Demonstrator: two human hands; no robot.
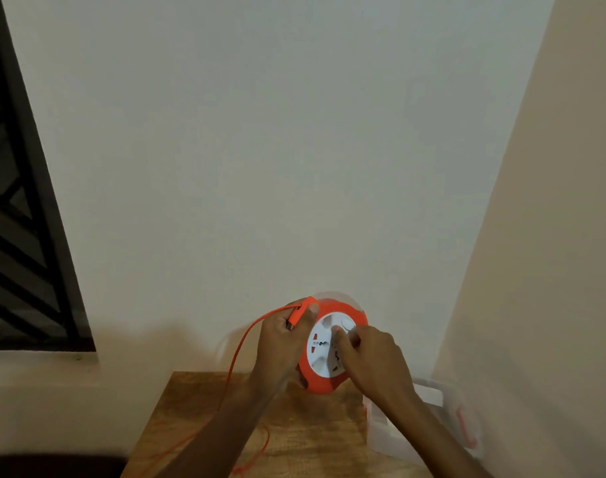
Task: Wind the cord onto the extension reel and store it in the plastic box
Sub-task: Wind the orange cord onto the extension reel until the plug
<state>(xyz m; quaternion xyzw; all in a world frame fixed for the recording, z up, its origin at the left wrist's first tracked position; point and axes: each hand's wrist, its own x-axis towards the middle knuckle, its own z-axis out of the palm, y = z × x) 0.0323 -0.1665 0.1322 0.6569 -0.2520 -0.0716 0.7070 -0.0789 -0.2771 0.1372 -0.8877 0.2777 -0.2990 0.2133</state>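
Observation:
I hold an orange extension reel (324, 382) with a white socket face up above the wooden table (315, 439). My left hand (282, 346) grips the reel's left rim, thumb over the top. My right hand (370, 360) has its fingers curled on the white centre of the reel, pinching a small knob there. An orange cord (241, 343) leaves the reel's top left, arcs down past my left forearm and lies in loose loops on the table. A clear plastic box (429, 408) with an orange latch stands at the table's right edge, partly behind my right forearm.
A pale wall fills the view ahead, and a second wall closes in on the right beside the box. A dark window grille (15, 219) is on the left above a ledge. The table's left edge drops off to a dark floor.

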